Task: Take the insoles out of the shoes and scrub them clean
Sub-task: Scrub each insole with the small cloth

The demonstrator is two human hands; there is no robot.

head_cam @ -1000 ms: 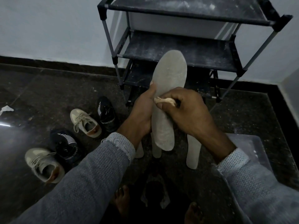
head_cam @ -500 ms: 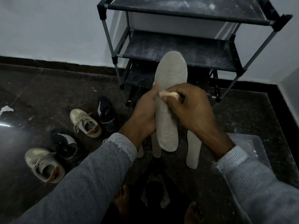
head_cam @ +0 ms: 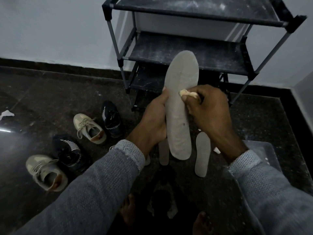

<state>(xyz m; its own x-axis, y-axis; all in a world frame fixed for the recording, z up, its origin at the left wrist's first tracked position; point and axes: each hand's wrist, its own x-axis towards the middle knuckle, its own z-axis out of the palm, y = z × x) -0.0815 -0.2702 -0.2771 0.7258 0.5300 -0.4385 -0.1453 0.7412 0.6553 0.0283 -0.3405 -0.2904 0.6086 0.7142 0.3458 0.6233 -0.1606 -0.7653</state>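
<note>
My left hand (head_cam: 152, 121) grips a pale grey insole (head_cam: 181, 92) by its left edge and holds it upright, toe end up. My right hand (head_cam: 210, 112) pinches a small cream scrubbing piece (head_cam: 187, 93) against the insole's right side, about halfway up. On the floor below lie other pale insoles (head_cam: 201, 155), partly hidden by my hands. Two beige sneakers (head_cam: 89, 128) and two black sneakers (head_cam: 111, 119) stand on the dark floor at the left.
A black shoe rack (head_cam: 186, 53) with dusty shelves stands against the white wall straight ahead. A clear plastic tub (head_cam: 260, 155) sits on the floor at the right. My bare feet (head_cam: 128, 211) are at the bottom. A scrap of paper (head_cam: 6, 114) lies far left.
My right hand with the scrubbing piece has slid up the insole from its middle. The insole shifted slightly right, and my left hand kept its hold.
</note>
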